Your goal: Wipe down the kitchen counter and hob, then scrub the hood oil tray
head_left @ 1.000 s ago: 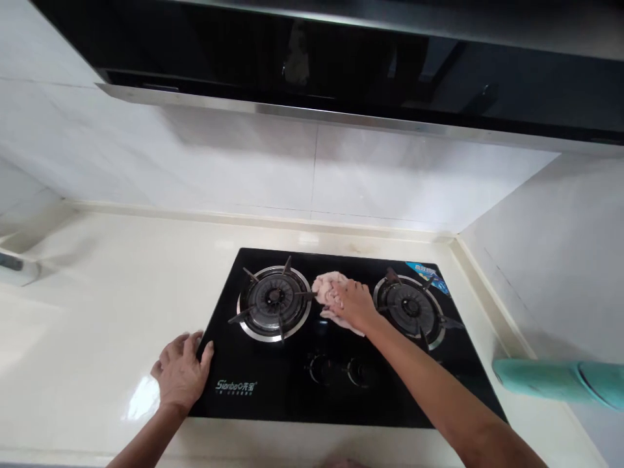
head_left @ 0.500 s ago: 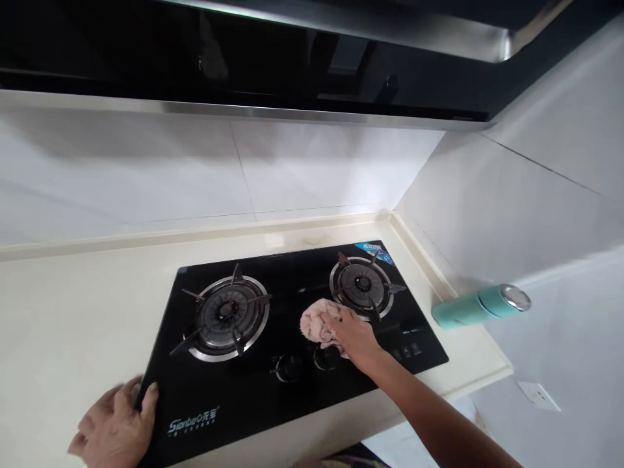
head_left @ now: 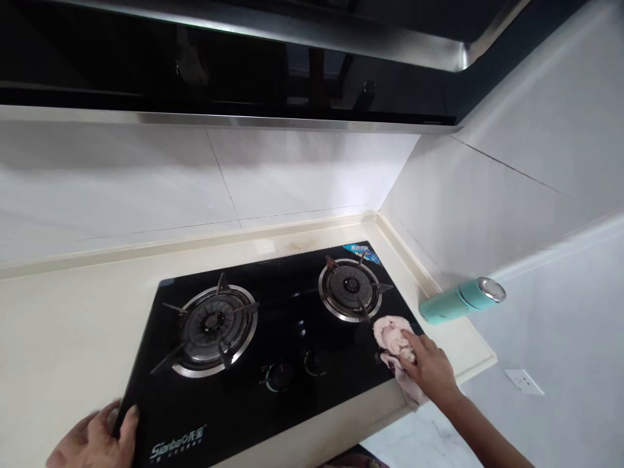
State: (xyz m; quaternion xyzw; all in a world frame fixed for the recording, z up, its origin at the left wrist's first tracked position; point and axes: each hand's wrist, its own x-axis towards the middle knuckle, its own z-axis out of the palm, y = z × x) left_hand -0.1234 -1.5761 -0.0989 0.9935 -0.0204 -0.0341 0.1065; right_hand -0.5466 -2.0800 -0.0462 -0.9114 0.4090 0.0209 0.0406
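Note:
A black glass gas stove with two burners lies on the pale countertop. My right hand is closed on a pink cloth, pressed to the stove's front right corner; one end of the cloth hangs over the counter's front edge. At the lower left, my left hand grips the stove's left edge, thumb on top of the glass and fingers along the side. Two black knobs, the left one and the right one, sit between the hands.
A mint-green bottle stands on the counter right of the stove, near the side wall. Overhead hangs a black range hood with a steel edge. A wall socket is at the lower right.
My right hand has moved the cloth rightward, from beside the right knob to the front right corner. My left hand stays on the left edge. The view has shifted slightly.

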